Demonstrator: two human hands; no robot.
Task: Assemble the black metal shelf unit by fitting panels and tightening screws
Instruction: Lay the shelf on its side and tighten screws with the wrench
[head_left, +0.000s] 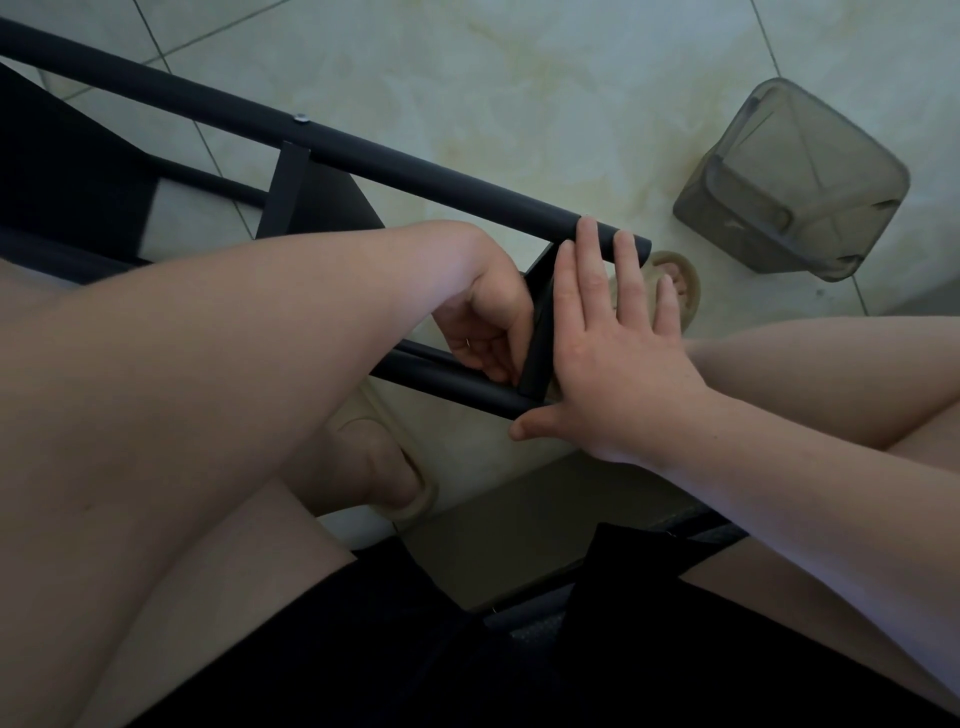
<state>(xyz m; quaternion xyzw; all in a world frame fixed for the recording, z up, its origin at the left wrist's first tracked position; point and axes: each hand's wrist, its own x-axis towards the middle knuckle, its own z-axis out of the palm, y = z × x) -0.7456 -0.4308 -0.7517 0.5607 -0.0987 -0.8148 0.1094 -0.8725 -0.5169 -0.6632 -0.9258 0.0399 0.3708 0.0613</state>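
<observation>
Right hand (618, 343) is pressing flat, grip wide, on the end panel (540, 332) while left hand (488, 322) is curling at its lower corner — can't tell if it's pinching anything. Frame (447, 378) is lying on the floor (519, 78), one screw (300, 118) already in the upper tube (415, 171) — this end's probably still needing fastening.

the left forearm (260, 332) is stretched forward from the lower left, with the wrist bent sharply downward. the left hand (488, 322) is seen with its fingers (496, 364) curled inward; whether anything is pinched in them cannot be told. the right forearm (779, 467) is brought in from the lower right. the right hand (618, 353) is laid flat, palm down, fingers straight, thumb (530, 428) held out wide. the hands are set just beside each other.
</observation>
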